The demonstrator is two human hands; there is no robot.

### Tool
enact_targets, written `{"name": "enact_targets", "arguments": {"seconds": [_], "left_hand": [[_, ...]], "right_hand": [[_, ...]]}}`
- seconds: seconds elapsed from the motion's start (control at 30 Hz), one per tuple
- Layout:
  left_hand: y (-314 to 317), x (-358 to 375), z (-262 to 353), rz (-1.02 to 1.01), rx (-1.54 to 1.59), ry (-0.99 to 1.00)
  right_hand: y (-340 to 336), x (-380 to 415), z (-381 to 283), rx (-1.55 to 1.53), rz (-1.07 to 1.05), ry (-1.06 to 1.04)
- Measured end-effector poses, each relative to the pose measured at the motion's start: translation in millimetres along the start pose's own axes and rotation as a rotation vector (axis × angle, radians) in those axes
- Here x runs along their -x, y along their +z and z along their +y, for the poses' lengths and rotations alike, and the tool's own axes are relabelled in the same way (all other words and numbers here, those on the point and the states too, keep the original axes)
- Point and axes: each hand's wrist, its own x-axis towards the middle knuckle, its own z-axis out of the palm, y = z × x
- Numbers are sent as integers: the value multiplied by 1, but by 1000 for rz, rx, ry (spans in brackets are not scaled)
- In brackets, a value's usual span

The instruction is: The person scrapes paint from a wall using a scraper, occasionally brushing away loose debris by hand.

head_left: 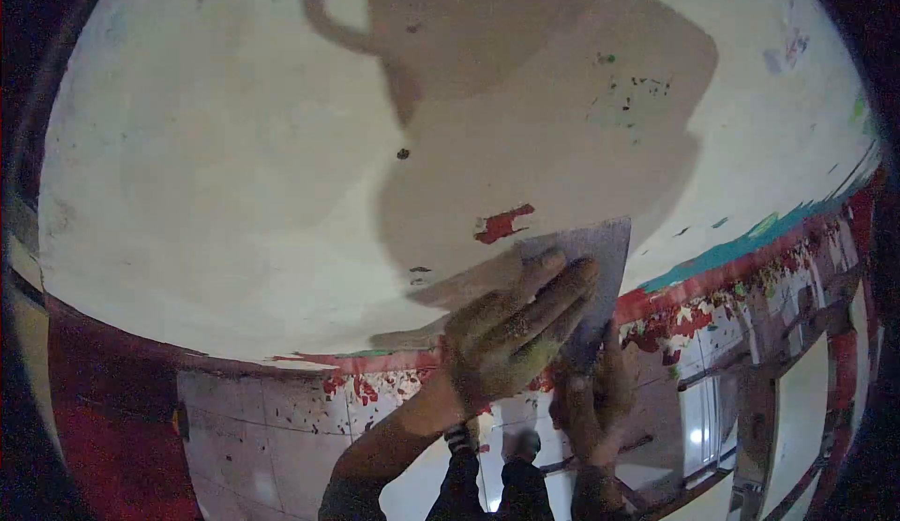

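Note:
A wide, flat grey scraper (611, 254) lies against the white painted surface (234, 174), near that surface's lower edge. My left hand (511, 329) is on the blade, its fingers pressed along the face and its thumb hidden. Lower down, my right hand (592, 394) is closed around the narrow end of the scraper; its grip is partly in shadow. Just above the blade is a bare red patch (504, 224) where the white coat is gone. A large dark shadow (525, 99) covers the middle of the surface.
Red and teal strips (750, 244) run along the surface's lower right edge. Red and white flakes (694, 319) litter the tiled floor (248, 427) below. My feet (525, 443) stand under my hands. Pale panels or frames (797, 408) are at the lower right.

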Motion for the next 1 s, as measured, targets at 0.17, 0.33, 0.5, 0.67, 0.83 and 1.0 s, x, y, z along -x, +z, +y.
{"name": "enact_targets", "arguments": {"seconds": [0.17, 0.33, 0.5, 0.67, 0.83, 1.0], "left_hand": [[0, 1, 6, 5, 43, -30], [5, 1, -1, 85, -65, 6], [-6, 35, -2, 24, -189, -108], [-4, 28, -31, 184, -396, -186], [4, 16, -42, 251, -469, -37], [6, 15, -42, 315, -454, -22]], "right_hand": [[-8, 6, 1, -71, -98, 128], [3, -2, 14, -95, 12, 13], [-6, -2, 14, -79, 8, -26], [1, -4, 16, -138, -18, -36], [10, -4, 20, -131, 3, -11], [15, -6, 32, -68, -32, -74]]}}
